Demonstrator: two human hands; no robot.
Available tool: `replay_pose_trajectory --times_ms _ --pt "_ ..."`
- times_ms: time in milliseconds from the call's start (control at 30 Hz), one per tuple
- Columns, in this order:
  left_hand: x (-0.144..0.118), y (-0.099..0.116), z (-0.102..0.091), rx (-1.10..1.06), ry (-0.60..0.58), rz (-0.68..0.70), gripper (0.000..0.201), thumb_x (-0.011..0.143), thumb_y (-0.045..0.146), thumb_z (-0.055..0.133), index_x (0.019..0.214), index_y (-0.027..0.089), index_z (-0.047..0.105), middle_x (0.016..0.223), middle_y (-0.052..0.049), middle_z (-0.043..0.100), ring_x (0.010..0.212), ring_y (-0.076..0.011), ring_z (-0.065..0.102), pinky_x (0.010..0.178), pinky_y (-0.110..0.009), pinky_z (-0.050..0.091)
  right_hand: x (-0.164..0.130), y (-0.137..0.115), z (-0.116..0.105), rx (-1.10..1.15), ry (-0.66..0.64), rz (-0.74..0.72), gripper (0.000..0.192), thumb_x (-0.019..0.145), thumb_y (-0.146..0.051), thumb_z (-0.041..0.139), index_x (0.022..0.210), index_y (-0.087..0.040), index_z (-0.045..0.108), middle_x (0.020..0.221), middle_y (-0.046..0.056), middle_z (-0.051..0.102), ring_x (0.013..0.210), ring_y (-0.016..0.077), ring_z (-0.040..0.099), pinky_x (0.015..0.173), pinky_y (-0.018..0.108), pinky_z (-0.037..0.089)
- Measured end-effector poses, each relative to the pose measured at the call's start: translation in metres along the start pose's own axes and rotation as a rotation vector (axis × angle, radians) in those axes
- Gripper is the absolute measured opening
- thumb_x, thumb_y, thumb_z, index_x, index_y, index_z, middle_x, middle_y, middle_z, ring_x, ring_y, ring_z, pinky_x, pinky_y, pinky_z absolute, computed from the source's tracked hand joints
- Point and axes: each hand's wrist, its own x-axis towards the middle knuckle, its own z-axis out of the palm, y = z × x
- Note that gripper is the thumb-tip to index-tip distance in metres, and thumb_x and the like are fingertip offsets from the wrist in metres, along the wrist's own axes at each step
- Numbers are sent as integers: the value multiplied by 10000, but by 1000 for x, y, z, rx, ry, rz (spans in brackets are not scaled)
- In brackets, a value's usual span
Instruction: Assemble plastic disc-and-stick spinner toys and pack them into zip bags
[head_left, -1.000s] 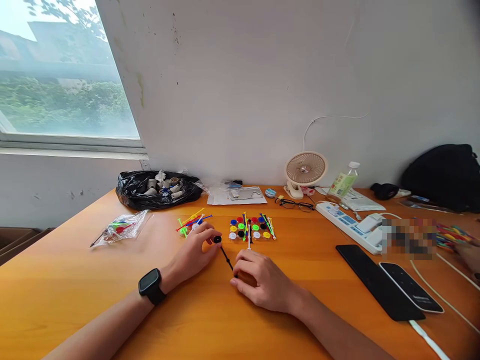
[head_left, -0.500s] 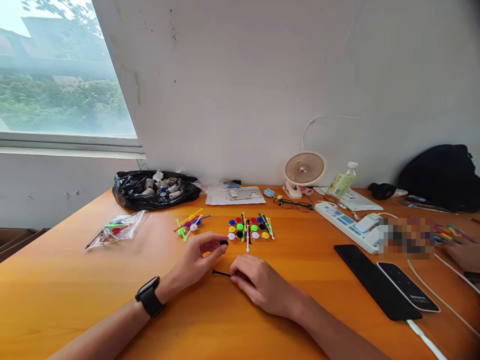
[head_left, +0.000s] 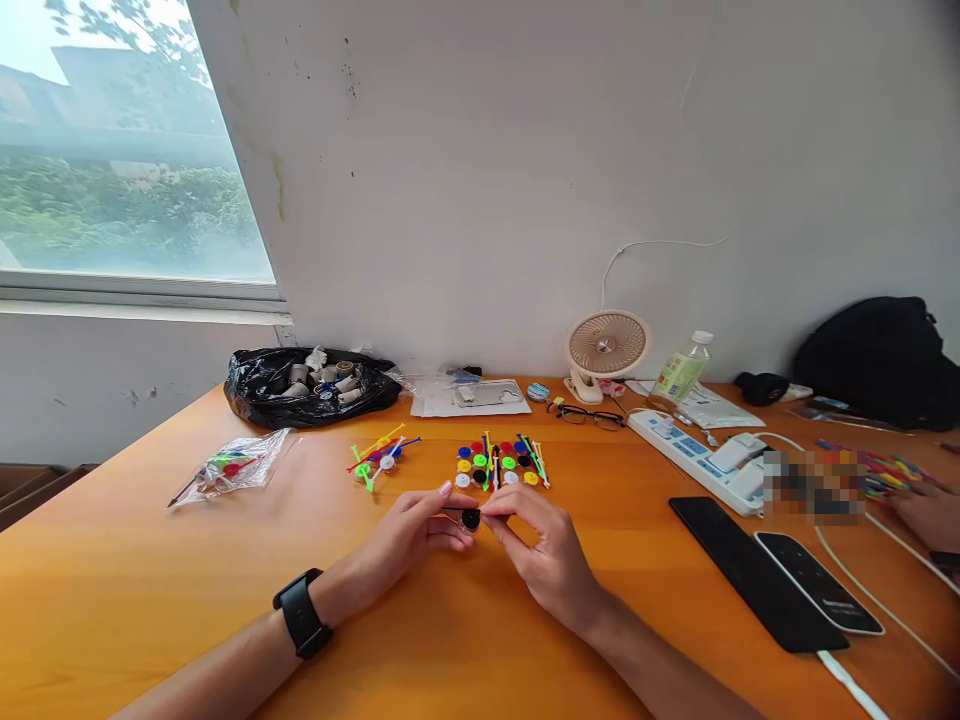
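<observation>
My left hand [head_left: 409, 535] has its fingers closed around a small black round piece [head_left: 470, 519] with a clear rim. Opposite it, my right hand [head_left: 547, 550] pinches one end of a thin black plastic stick [head_left: 454, 509], which lies across the round piece. The exact contact between the two is too small to make out. Just beyond my hands sit rows of coloured round pieces [head_left: 464, 466], with several coloured sticks [head_left: 537, 460] among and beside them. To the left, more coloured sticks lie crossed over round pieces, among them a white piece [head_left: 387, 462].
A clear bag of coloured parts [head_left: 229, 470] lies left, before a black plastic bag [head_left: 315, 385]. Behind are papers, glasses [head_left: 589, 415] and a fan [head_left: 607, 345]. A power strip [head_left: 697, 455], black slab [head_left: 750, 570] and device [head_left: 817, 580] lie right, near another person's hand [head_left: 926, 515].
My hands have come together. The black stick has been raised from near the table to the black round piece, which has moved slightly right and nearer to me.
</observation>
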Motion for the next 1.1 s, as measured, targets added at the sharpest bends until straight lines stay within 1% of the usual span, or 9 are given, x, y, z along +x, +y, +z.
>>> replay_pose_trajectory --times_ms 133,267,367,467,533,600,767,900,1100 --pt "-1 1 3 110 -7 49 406 852 431 838 1124 134 791 942 -102 785 872 -197 711 856 -302 549 -2 2 1 -35 -64 -81 165 1032 -205 586 1018 -264 740 1015 65 715 942 204 691 858 339 569" --pt "0 2 2 229 1 87 410 866 448 820 1125 133 788 884 -86 789 830 -191 703 835 -303 546 -1 -1 -2 -44 -72 -70 182 1020 -178 594 1051 -270 748 1048 62 704 981 199 684 899 335 561" --pt "1 0 0 270 10 114 424 872 482 802 1122 139 787 876 -81 792 823 -200 712 834 -322 559 1 -5 -4 -27 -87 -14 149 1009 -198 616 1043 -254 750 990 51 710 913 190 680 849 319 562" --pt "2 -2 -1 285 23 123 441 872 493 798 1134 139 781 869 -84 797 830 -214 731 840 -342 577 2 -5 -4 0 -79 94 113 1004 -249 636 1003 -230 748 911 37 726 837 180 681 790 298 561" --pt "2 -2 0 295 33 123 442 872 491 798 1137 138 781 882 -90 804 838 -222 741 844 -350 585 3 -2 -4 45 -78 175 118 998 -281 651 984 -219 750 908 34 741 832 177 694 784 287 569" --pt "1 -2 1 305 36 121 432 869 487 800 1124 138 787 892 -95 808 837 -228 746 840 -353 589 3 2 -4 79 -79 210 130 989 -302 668 970 -214 761 912 36 749 848 181 705 793 286 575" --pt "-1 1 4 271 30 108 424 847 464 828 1110 134 789 934 -107 810 838 -225 749 842 -352 592 4 3 -4 59 -51 115 112 972 -282 701 953 -228 796 912 44 744 865 188 699 835 315 566" --pt "-1 3 5 214 41 80 451 815 433 864 1137 135 761 962 -108 804 824 -219 749 819 -347 592 4 3 -4 48 -44 45 117 981 -266 693 959 -247 806 938 47 732 871 187 698 823 317 566" --pt "0 0 3 198 54 73 394 787 413 888 1033 134 759 963 -90 788 825 -202 736 822 -331 585 2 2 -4 18 -96 -16 156 996 -231 661 969 -268 810 957 44 708 879 180 690 810 307 556"
